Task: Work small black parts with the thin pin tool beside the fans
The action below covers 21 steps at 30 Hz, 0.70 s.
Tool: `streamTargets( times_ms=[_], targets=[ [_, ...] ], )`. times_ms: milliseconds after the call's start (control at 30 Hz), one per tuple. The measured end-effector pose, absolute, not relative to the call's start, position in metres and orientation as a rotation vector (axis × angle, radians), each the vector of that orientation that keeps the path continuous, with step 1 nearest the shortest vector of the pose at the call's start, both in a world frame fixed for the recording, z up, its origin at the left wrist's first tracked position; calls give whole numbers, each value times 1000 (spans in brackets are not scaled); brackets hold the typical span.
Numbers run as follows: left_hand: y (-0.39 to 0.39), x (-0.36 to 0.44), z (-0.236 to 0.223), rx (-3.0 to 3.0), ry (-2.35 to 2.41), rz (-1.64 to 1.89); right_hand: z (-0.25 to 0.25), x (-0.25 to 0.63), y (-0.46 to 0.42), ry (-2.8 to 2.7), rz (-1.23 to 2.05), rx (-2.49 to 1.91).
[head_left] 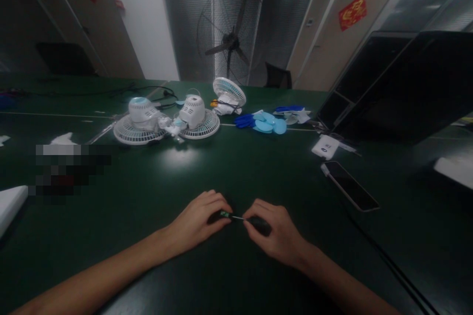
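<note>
Both my hands rest on the dark green table (236, 167) near its front edge. My left hand (199, 221) is closed around the handle of a small screwdriver (226, 215) with a green mark; its thin metal shaft points right. My right hand (275, 234) is closed over a small dark object (263, 226) that the shaft's tip touches. What that object is I cannot make out.
Three small white fans lie in parts at the back: (138, 120), (195, 118), (229, 94). Blue blades (266, 122) sit beside them. A phone (351, 186) with a cable and a white box (325, 146) lie right. A large floor fan (229, 34) stands behind.
</note>
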<state>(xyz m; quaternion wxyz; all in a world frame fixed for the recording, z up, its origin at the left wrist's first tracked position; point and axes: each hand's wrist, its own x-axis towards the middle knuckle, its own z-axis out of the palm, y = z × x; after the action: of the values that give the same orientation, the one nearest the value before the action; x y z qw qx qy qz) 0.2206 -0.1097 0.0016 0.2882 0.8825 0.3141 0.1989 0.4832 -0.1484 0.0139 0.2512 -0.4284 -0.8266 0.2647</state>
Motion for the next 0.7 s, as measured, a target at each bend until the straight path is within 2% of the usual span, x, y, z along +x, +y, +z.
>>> streamTargets(
  times_ms=[700],
  targets=[
    [-113, 225, 8, 2346, 812, 546, 16, 481, -152, -2254, 649, -1161]
  ],
)
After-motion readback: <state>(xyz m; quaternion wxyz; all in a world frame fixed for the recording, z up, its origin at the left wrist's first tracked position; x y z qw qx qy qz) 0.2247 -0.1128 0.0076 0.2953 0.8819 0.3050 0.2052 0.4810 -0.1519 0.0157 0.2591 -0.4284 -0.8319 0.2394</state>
